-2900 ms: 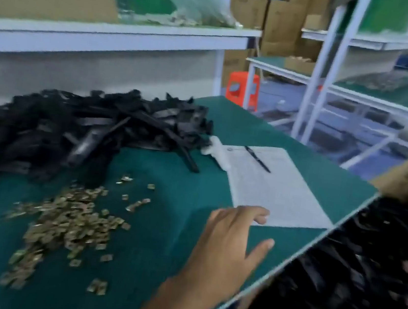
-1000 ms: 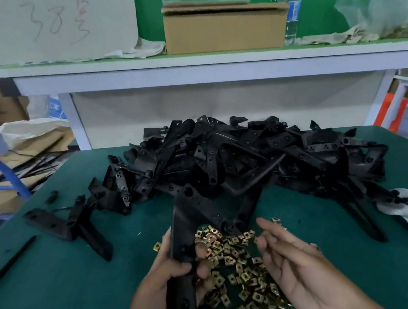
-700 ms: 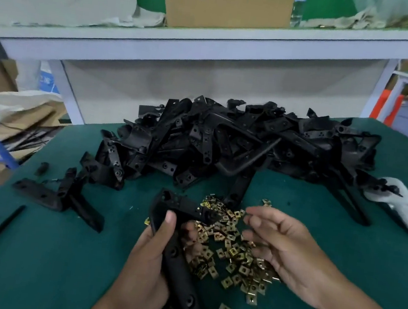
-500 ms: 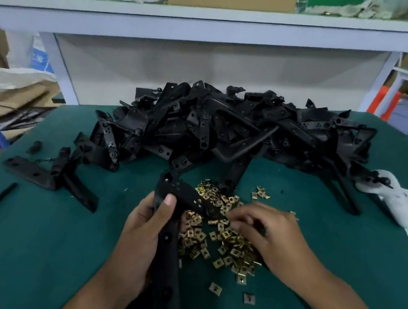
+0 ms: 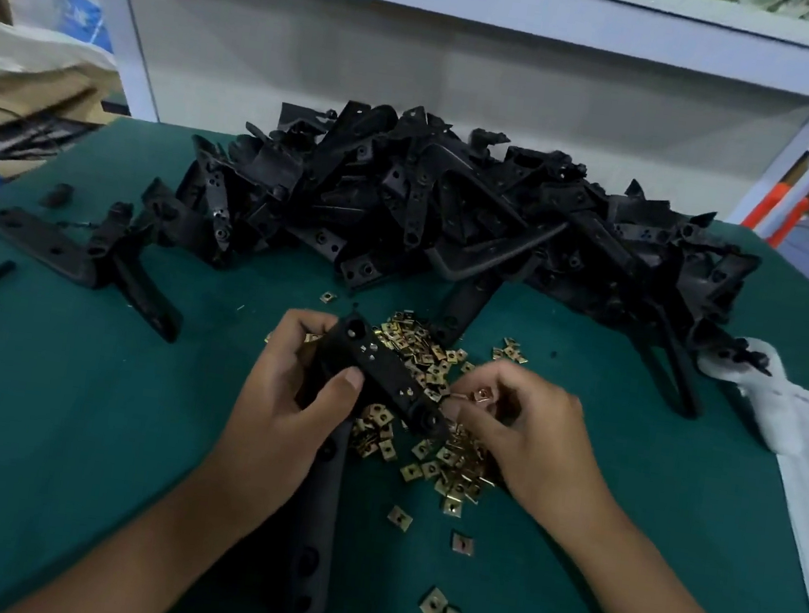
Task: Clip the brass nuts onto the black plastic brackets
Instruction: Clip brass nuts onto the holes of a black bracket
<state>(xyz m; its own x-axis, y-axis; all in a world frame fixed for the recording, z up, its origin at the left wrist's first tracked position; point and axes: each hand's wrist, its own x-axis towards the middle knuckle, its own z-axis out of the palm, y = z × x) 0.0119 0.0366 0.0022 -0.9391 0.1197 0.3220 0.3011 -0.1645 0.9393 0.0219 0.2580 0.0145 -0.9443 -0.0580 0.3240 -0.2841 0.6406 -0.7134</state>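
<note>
The left hand [image 5: 290, 394] grips an L-shaped black plastic bracket [image 5: 373, 379], thumb across its matte, holed arm; the right hand [image 5: 520, 427] pinches a square brass nut [image 5: 482, 394] beside the bracket's tip; loose nuts [image 5: 426, 441] glint beneath both hands, the bracket heap [image 5: 455, 210] beyond them.

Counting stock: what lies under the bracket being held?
Loose brass nuts on the green mat show around the held bracket; any directly beneath it or the left hand are hidden.
</note>
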